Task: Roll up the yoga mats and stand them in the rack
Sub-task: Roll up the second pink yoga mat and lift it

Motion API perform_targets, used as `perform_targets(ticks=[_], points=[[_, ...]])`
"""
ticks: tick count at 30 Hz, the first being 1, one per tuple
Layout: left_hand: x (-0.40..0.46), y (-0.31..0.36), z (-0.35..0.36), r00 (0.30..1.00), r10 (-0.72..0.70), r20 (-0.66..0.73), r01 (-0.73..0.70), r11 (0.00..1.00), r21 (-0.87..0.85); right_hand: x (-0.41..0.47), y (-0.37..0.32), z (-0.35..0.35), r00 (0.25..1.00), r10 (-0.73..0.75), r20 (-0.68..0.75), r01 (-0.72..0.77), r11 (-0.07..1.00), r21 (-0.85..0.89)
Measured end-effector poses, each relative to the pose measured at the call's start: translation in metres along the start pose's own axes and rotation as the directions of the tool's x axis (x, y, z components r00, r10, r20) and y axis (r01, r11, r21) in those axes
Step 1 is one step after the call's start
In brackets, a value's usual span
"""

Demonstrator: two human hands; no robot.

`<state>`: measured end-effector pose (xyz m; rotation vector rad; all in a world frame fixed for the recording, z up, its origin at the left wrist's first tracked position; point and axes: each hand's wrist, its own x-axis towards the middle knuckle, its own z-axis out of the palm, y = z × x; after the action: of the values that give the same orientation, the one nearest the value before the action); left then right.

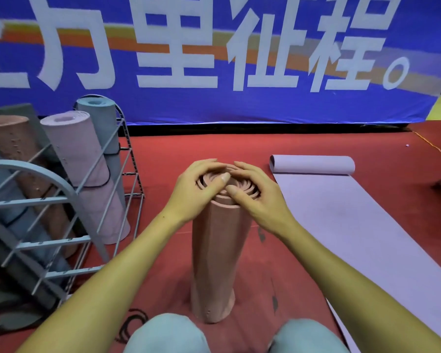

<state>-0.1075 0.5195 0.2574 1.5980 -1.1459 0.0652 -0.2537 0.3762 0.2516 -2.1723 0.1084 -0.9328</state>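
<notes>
A salmon-pink rolled yoga mat (pixel 215 250) stands upright on the red floor just in front of my knees. Its spiral top end faces me. My left hand (pixel 196 184) lies over the left side of that top end, thumb pressing on the spiral. My right hand (pixel 255 189) lies over the right side, its thumb near the centre of the roll. At the left stands the grey metal rack (pixel 49 200), holding several rolled mats: a pale pink one (pixel 79 154), a blue-grey one (pixel 99 118) and a brownish one (pixel 13 141).
A lilac mat (pixel 354 225) lies flat on the floor to the right, its far end curled into a small roll (pixel 313 164). A large blue banner (pixel 239 59) closes off the back. My knees (pixel 168 335) are at the bottom edge.
</notes>
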Motion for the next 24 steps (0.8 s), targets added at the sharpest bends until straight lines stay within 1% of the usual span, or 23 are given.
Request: perform_targets(ticks=[2,4,6,7,9,12,15,18,19,20,22,24], points=[[-0.007,0.001,-0.003,0.997,0.06,-0.049,-0.057,0.997,0.048,0.001,0.005,0.0,0.999,0.01,-0.04,-0.01,1.0,0.007],[-0.016,0.001,-0.008,0.996,0.087,0.011,-0.087,0.993,0.075,0.003,0.008,0.0,0.999,0.023,-0.046,-0.023,1.0,-0.003],[-0.025,-0.003,-0.011,0.994,0.084,0.072,-0.092,0.99,0.11,0.006,0.006,0.001,0.999,0.039,0.001,-0.039,0.999,-0.02],[-0.028,-0.006,-0.014,0.996,0.075,0.057,-0.082,0.988,0.129,0.007,0.005,0.003,0.999,0.036,0.039,-0.035,0.999,-0.031],[-0.031,-0.011,-0.021,0.999,0.052,-0.016,-0.048,0.982,0.183,0.01,0.002,0.007,0.995,-0.006,0.1,0.014,0.997,-0.08],[-0.032,-0.013,-0.028,0.994,0.028,-0.107,-0.003,0.973,0.231,0.015,-0.002,0.012,0.991,-0.066,0.112,0.081,0.988,-0.129],[-0.031,-0.013,-0.032,0.993,0.02,-0.12,0.006,0.977,0.213,0.015,-0.004,0.021,0.999,-0.033,0.043,0.038,0.991,-0.13],[-0.032,-0.015,-0.039,0.997,0.04,-0.065,-0.029,0.985,0.167,0.014,-0.009,0.031,0.991,0.044,-0.124,-0.065,0.984,-0.165],[-0.032,-0.015,-0.041,0.998,0.041,-0.055,-0.032,0.987,0.156,0.012,-0.013,0.032,0.987,0.059,-0.151,-0.086,0.98,-0.18],[-0.032,-0.016,-0.042,0.998,0.036,-0.053,-0.028,0.989,0.144,0.01,-0.018,0.034,0.986,0.039,-0.162,-0.071,0.978,-0.198],[-0.032,-0.019,-0.044,0.997,0.018,-0.073,-0.009,0.993,0.122,0.002,-0.025,0.039,0.985,-0.059,-0.16,0.025,0.978,-0.207],[-0.032,-0.023,-0.046,0.995,-0.016,-0.1,0.026,0.995,0.096,-0.006,-0.028,0.044,0.991,-0.11,-0.08,0.098,0.985,-0.141]])
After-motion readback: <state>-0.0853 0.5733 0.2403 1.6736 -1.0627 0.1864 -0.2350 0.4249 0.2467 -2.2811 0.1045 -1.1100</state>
